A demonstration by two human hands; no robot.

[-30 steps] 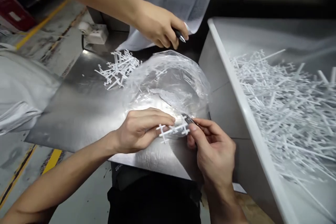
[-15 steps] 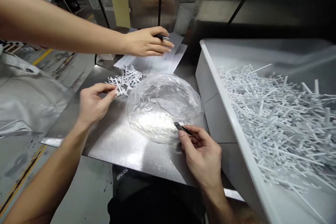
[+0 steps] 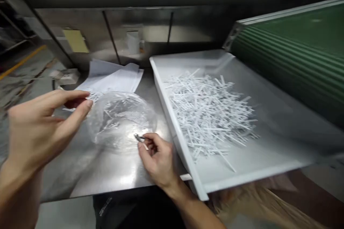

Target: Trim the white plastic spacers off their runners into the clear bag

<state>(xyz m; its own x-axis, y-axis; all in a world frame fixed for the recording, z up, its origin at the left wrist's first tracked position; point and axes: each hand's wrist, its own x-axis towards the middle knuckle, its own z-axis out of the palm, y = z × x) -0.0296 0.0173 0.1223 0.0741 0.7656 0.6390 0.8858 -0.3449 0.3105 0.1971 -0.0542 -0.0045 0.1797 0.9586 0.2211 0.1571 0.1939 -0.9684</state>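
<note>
My right hand [image 3: 158,157] is closed on a nail clipper [image 3: 139,138], a small dark metal tool whose head points left over the clear plastic bag [image 3: 126,146]. The bag lies spread in a rounded shape on the metal table, and some white pieces show through it. My left hand [image 3: 51,125] is raised at the bag's left, thumb and forefinger in a pinch. Whatever lies between those fingertips is too small or blurred to make out. Just behind them sits a small pile of thin white plastic pieces [image 3: 94,95], partly hidden by the hand.
A large white tray [image 3: 174,132] on the right holds a heap of thin white pieces [image 3: 212,114]. Beyond it is a green conveyor belt [image 3: 295,43]. Paper sheets [image 3: 113,75] and a small white box [image 3: 69,76] lie at the back of the metal table [image 3: 107,175].
The view has swung right, bringing the whole tray and the green belt into sight. Another person's arm, holding a pen over the papers, has left view. My left hand appears higher and closer.
</note>
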